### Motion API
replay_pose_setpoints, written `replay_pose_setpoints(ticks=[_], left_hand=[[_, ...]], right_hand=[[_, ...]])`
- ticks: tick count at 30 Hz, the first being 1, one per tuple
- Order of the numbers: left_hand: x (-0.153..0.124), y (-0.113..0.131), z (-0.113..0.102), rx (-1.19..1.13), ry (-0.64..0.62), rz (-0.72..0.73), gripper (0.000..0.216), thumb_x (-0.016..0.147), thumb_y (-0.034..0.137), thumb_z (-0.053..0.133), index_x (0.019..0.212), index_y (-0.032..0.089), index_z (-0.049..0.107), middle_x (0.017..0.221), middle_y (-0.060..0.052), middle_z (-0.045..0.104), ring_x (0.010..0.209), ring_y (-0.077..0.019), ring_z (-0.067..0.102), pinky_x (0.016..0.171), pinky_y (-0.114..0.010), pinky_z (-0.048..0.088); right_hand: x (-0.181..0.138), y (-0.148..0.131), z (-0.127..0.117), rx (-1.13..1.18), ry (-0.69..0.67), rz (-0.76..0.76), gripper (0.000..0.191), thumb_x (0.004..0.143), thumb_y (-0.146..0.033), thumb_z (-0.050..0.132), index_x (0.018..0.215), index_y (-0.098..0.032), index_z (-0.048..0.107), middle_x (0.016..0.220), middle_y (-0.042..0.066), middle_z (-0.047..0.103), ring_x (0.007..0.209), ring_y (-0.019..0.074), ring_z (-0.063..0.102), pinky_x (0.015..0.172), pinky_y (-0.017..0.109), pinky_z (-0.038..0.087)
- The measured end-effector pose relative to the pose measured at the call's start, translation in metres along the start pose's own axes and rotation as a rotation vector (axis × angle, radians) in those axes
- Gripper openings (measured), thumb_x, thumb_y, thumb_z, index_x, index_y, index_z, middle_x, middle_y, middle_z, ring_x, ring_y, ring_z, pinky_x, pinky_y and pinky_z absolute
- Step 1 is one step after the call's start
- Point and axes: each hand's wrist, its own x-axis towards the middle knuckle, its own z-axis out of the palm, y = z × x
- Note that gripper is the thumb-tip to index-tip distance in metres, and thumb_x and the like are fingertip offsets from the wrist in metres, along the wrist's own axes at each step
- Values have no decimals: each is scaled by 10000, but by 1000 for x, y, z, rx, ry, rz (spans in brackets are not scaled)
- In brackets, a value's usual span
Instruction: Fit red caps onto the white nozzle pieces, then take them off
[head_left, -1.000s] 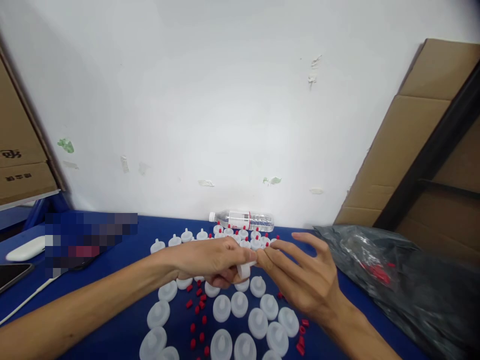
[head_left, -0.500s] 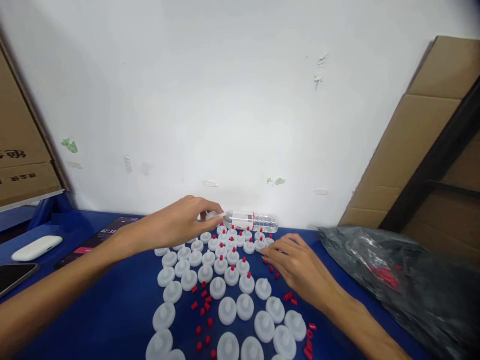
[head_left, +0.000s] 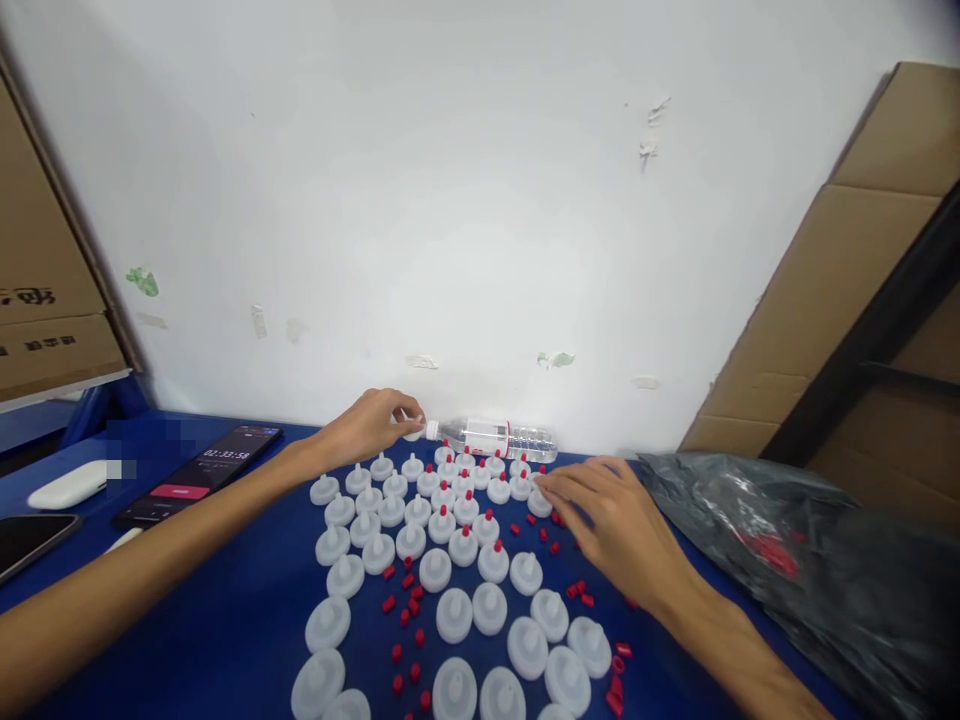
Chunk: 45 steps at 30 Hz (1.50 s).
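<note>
White lid (head_left: 412, 432) sits at the fingertips of the left hand (head_left: 371, 418), toward 4 o'clock from its knuckles; that grip is clamped on the lid with thumb and finger, just beside the capped end of the clear bottle (head_left: 486, 437), which lies at 3 o'clock from it.

The right hand (head_left: 622, 520) reaches toward 10 o'clock, its fingertips at a second lid (head_left: 538, 503); I cannot tell whether this grip is together or apart, or whether it touches that lid.

More lids (head_left: 454, 615) stand on the blue desk (head_left: 232, 600) from 4 to 7 o'clock of the left grip, some bearing red tips (head_left: 465, 533). Loose red caps (head_left: 554, 548) lie near 5 o'clock of the right fingertips. A dark plastic bag (head_left: 825, 610) is at 4 o'clock from the right hand.
</note>
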Motion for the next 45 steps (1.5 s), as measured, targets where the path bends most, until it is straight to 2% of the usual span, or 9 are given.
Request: replay_pose_setpoints(ticks=[11, 16, 20, 23, 26, 30, 35, 41, 45], left_hand=[[1, -14, 25, 45, -62, -22, 144, 877, 280, 626, 868, 207, 750, 893, -53, 781, 890, -221, 735, 775, -291, 542], [1, -25, 31, 88, -142, -20, 224, 984, 371, 655, 969, 153, 706, 958, -49, 729, 878, -190, 699, 830, -369, 576], [-1, -24, 27, 114, -126, 0, 132, 907, 284, 662, 887, 197, 759, 916, -72, 764, 891, -246, 713, 798, -339, 541], [-5, -8, 18, 109, -56, 29, 247, 930, 317, 575, 1005, 192, 775, 1034, -105, 777, 990, -298, 709, 831, -357, 525], [-14, 26, 9, 51, -27, 94, 359, 1014, 391, 471, 1093, 207, 768, 1111, -77, 772, 1018, -257, 705, 862, -322, 522], [-36, 80, 8, -189, -121, 206, 565, 946, 581, 627, 1400, 244, 622, 1328, -61, 703, 980, -224, 700, 817, -300, 544], [-51, 104, 19, -300, -128, 354, 165, 911, 326, 762, 1047, 234, 749, 1019, 6, 775, 783, -155, 664, 737, -259, 497], [-56, 99, 24, -60, -14, 396, 246, 918, 327, 723, 1114, 207, 637, 1036, -36, 698, 919, -222, 662, 794, -330, 494], [-63, 109, 27, 69, 5, 432, 192, 927, 362, 627, 990, 182, 607, 922, -50, 650, 795, -222, 622, 675, -329, 465]], right_hand=[[-7, 5, 10, -25, -77, -19, 325, 1039, -134, 469, 1252, -247, 688, 1062, 43, 768, 979, 211, 685, 913, 402, 466], [-7, 10, 14, -39, -41, -33, 312, 1010, -80, 490, 1184, -225, 704, 994, 41, 775, 905, 222, 690, 883, 410, 451], [-7, 14, 10, -33, 22, -63, 250, 1034, -124, 505, 1130, -232, 709, 1025, 36, 784, 889, 199, 707, 925, 417, 432], [-5, 10, 4, -31, 84, -88, 200, 1054, -172, 517, 1118, -210, 703, 1029, 41, 789, 882, 189, 712, 964, 422, 414], [0, -4, -5, -11, 173, -117, 165, 1054, -181, 541, 1125, -185, 690, 977, 34, 791, 817, 169, 699, 943, 401, 417], [7, -28, -14, 113, 306, -165, 160, 1024, -121, 584, 1128, -198, 678, 921, 5, 778, 735, 141, 647, 833, 353, 443], [9, -44, -15, 350, 332, -94, 192, 991, -95, 628, 1133, -217, 671, 905, -2, 743, 777, 145, 641, 782, 329, 460], [7, -39, -10, 175, 240, -199, 191, 1024, -103, 578, 1196, -161, 634, 898, 18, 753, 705, 142, 628, 808, 352, 441], [8, -43, -9, 27, 230, -268, 211, 1048, -70, 482, 1177, -135, 637, 854, 32, 747, 708, 154, 632, 845, 360, 433]])
